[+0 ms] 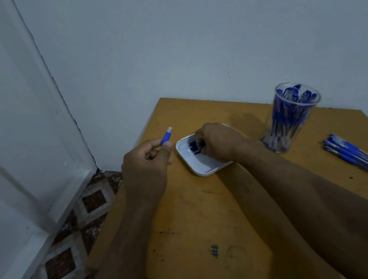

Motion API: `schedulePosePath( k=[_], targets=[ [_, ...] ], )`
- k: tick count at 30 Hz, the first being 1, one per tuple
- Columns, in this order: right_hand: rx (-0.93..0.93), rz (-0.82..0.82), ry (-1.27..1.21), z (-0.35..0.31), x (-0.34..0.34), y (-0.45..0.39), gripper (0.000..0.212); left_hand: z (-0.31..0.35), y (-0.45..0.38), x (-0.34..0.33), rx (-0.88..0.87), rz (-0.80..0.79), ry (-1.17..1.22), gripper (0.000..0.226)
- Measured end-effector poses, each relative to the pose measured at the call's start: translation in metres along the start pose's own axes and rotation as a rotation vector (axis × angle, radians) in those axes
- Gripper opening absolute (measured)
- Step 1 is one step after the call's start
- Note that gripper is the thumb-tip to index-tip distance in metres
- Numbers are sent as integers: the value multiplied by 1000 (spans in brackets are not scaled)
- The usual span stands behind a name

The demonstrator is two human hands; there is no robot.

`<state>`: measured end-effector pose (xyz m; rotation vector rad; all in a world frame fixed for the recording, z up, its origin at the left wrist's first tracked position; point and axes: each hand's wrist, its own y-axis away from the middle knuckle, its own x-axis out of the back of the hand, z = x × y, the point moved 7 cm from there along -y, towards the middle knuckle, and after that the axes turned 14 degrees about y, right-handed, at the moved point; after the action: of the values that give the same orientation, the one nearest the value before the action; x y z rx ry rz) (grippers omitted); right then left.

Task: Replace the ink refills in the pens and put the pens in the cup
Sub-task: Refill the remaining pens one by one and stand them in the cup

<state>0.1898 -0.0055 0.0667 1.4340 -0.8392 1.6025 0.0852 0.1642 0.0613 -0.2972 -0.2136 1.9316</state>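
Blue pen part (166, 138): short blue piece with a pale tip, pinched in the left hand (145, 167) between thumb and curled fingers (154, 154); the tip sticks up and away past the fingertips, above the table's left edge.
Left hand: clenched round the pen part, held just left of the tray, not touching it.
Right hand (218, 142): reaches down into the white tray (204, 171), fingers (200, 142) curled onto the dark refills (193, 147). Whether one refill is actually pinched cannot be told; the hand hides the fingertips.
Refills: dark, thin sticks bunched at the tray's far end, directly under the right fingertips.
Tray: shallow, white, rounded corners, lying flat on the wooden table (199, 222); its near half shows bare beneath the right wrist.
Cup (290, 116): clear, upright, well to the right of the right hand, filled with blue-capped pens (293, 99) standing on end.
Loose pens (361, 159): a small bundle of clear-barrelled, blue-capped pens lying side by side on the table, farther right than the cup and nearer the person.
Table mark (215, 251): a dark hash-like scribble on the wood, between the two forearms, well nearer the person than both sets of fingers.
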Motion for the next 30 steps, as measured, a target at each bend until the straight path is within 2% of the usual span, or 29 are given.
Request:
schedulePosePath(
  k=[5, 8, 11, 14, 16, 19, 22, 26, 30],
  targets=[
    [37, 66, 89, 0, 8, 13, 11, 6, 5, -15, -8, -45, 37, 7],
    [25, 110, 143, 7, 22, 36, 16, 5, 9, -25, -31, -78, 12, 13],
    [50, 81, 136, 20, 30, 62, 22, 6, 15, -41, -64, -135, -26, 21],
    [94, -17, -40, 38, 36, 91, 24, 6, 23, -64, -28, -183, -11, 20],
    [74, -23, -162, 52, 43, 117, 25, 5, 32, -82, 14, -223, 9, 17],
    [-44, 97, -295, 75, 47, 150, 18, 1, 50, -105, 35, -303, 43, 12],
    [-169, 213, -392, 94, 37, 177, 10, 0, 67, -122, 33, -381, 64, 21],
    [-274, 335, -507, 113, 18, 210, 19, -3, 86, -140, 39, -469, 26, 16],
    [-397, 434, -776, 126, 0, 236, 11, 2, 101, -153, 16, -563, -17, 21]
  ],
)
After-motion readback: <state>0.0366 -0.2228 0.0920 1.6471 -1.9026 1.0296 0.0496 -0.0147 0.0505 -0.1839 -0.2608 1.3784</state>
